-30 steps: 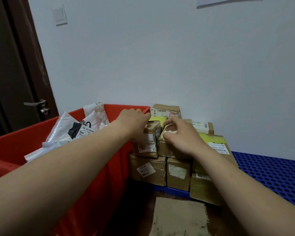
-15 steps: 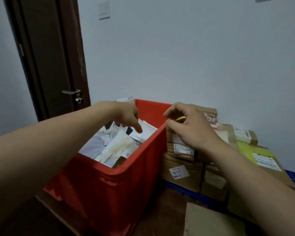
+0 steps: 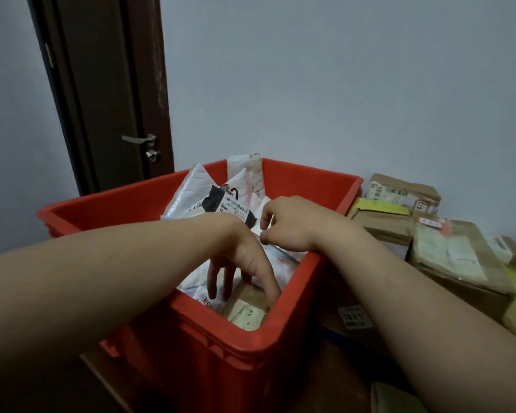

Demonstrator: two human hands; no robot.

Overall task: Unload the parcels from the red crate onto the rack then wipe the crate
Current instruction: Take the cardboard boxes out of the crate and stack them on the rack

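The red crate (image 3: pixel 221 368) stands in front of me with white mailer bags (image 3: pixel 197 189) and a black bag with a barcode label (image 3: pixel 215 204) piled in its far half. My left hand (image 3: pixel 245 263) reaches down into the near corner. Its fingers and thumb straddle and grip a brown cardboard parcel (image 3: pixel 248 311). My right hand (image 3: pixel 289 225) hovers over the crate's right rim above the white bags, with its fingers loosely curled and holding nothing. Brown taped parcels (image 3: pixel 447 257) are stacked right of the crate, hiding the rack beneath them.
A dark wooden door (image 3: pixel 108 84) with a metal lever handle (image 3: pixel 139 139) stands behind the crate on the left. A pale wall runs behind everything. A flat piece of cardboard (image 3: pixel 393 397) lies on the floor at the lower right.
Both hands left the stacked parcels on the right and moved left over the crate. My left hand dropped into the near corner and took hold of the brown parcel.
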